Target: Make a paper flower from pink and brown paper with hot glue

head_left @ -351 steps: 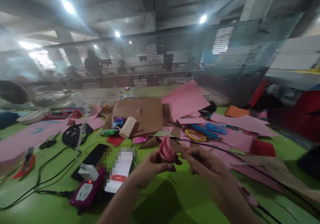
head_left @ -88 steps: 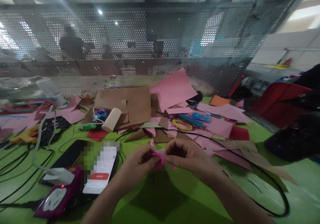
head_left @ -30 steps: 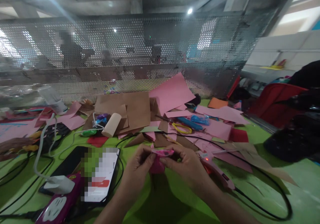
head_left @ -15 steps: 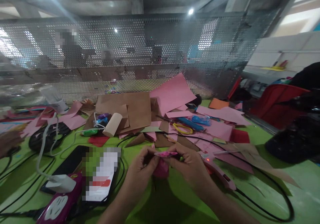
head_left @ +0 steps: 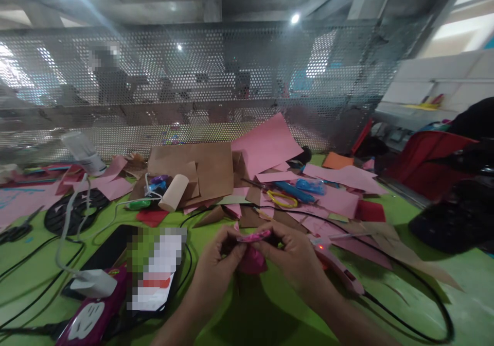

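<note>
Between my two hands is a small pink piece (head_left: 253, 260), with a patterned or crinkled upper edge and a darker pink part hanging below; its exact kind I cannot make out. My left hand (head_left: 218, 261) pinches its left side between thumb and fingers. On the opposite side, my right hand (head_left: 291, 258) grips it the same way. The piece is held a little above the green table (head_left: 247, 317). Close to my right hand lies a pink hot glue gun (head_left: 339, 269) with a lit red light and a black cord.
Left of my hands lie a phone (head_left: 160, 269) with a lit screen and a purple power strip (head_left: 94, 312) holding a white charger (head_left: 93, 283). Scissors (head_left: 21, 230) rest at far left. Beyond are a cardboard tube (head_left: 174, 192), yellow-handled scissors (head_left: 283, 199) and pink paper (head_left: 266, 142).
The pink piece has tilted slightly, and its lower part has swung a little to the right. Another person's hand at far left has gone, leaving the scissors there in view.
</note>
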